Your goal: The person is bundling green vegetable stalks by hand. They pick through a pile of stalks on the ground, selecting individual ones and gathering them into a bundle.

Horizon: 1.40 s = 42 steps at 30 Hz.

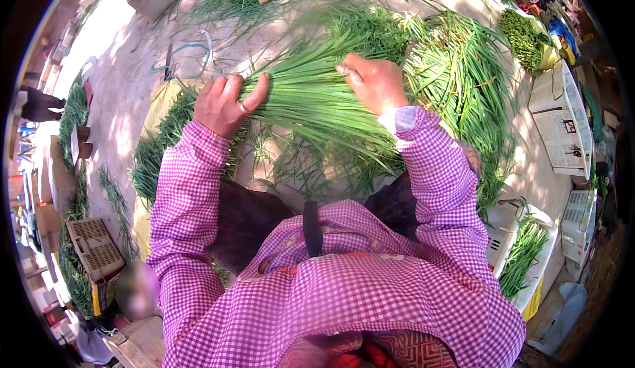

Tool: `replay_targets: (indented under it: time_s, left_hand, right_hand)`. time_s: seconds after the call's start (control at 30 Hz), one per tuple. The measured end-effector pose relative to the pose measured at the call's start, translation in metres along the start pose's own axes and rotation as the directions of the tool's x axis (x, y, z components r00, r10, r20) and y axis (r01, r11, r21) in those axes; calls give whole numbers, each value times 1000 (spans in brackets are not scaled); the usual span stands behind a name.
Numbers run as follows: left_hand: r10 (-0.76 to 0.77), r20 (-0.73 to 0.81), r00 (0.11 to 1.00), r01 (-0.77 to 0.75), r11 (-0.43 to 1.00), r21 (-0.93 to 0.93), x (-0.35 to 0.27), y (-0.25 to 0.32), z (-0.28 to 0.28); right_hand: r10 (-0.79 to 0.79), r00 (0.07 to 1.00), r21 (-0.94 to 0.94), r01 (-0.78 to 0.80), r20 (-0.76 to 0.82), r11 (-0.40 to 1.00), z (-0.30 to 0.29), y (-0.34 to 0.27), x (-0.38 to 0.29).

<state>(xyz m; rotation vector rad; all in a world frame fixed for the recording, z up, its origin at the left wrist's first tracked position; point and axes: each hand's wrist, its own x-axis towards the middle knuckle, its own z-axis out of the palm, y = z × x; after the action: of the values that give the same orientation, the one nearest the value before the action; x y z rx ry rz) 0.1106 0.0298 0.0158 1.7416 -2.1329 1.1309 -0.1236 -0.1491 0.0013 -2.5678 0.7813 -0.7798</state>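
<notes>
My left hand (225,102) grips one end of a fanned bundle of long green leaves, which look like garlic chives (307,90). The thumb, with a ring on it, lies across the leaves. At the bundle's upper right, the fingertips of my right hand (374,82) are pinched together on the leaves; exactly what lies between them is too small to make out. The bundle spreads rightward under my right wrist. Right of that wrist lies a large heap of chives (456,65) with pale stems. More chives (166,139) rest on yellow sheeting (161,102) beside my left forearm.
Loose leaves (317,157) litter the ground between my legs. A blue strap (191,48) lies ahead on the left. At right stand a white crate with chives (521,254) and other white crates (560,120). A beige crate (96,249) is at left. People (39,104) appear near the rim.
</notes>
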Motion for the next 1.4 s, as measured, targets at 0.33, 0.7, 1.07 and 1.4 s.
replay_targets:
  time_s: [0.33,0.7,1.07,1.4]
  left_hand:
    - [-221,-3,975,221,975,32,-28,-35,8]
    - [-485,68,872,481,874,71,-48,-59,0]
    - [-453,111,885,438,889,136,-48,-55,-8]
    - [-376,25,926,370,920,129,-47,-51,-3]
  right_hand:
    - [362,895,604,-142,-260,785,-65,35,14]
    - [277,844,198,-401,459,894,-36,18,1]
    - [144,954,815,-298,261,497,-24,10,-1]
    - [311,913,538,-408,265,738,-43,7,4]
